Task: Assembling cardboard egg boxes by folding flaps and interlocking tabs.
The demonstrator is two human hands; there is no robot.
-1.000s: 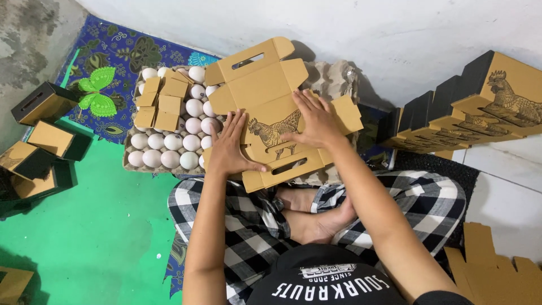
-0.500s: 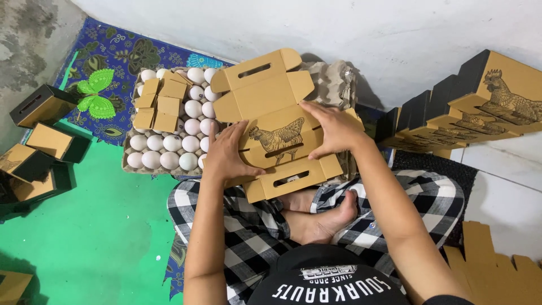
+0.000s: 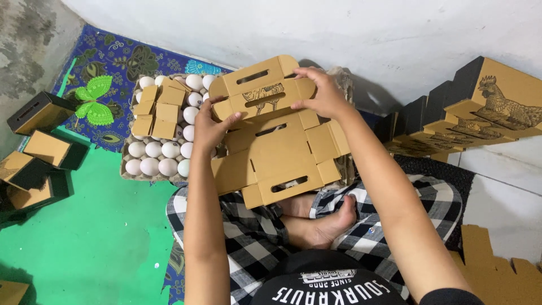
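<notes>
Floor: green mat underfoot, patterned blue cloth beyond it, white wall at the far edge.
Lap: checked cloth over crossed legs, bare foot at 6 o'clock of the carton.
Flat stock: brown cardboard blanks at 4 o'clock, on pale tiles.
Carton: unfolded brown cardboard blank with slot cut-outs and side tabs, held above the lap, near flap hanging toward the foot, far flap with a rooster print raised at 12 o'clock.
Left hand: at 9 o'clock of the carton, fingers curled over the left edge of the raised flap, thumb on its near face, pinching it.
Right hand: at 1 o'clock, fingers pressed together over the right end of the same flap, gripping it.
Egg tray: at 9 o'clock, just beside the left hand, filled with white eggs; small cardboard pieces lying on top.
Black-and-brown boxes: well apart at 9 o'clock, on the mat.
Stacked cartons: at 2 o'clock against the wall, rooster prints showing.
</notes>
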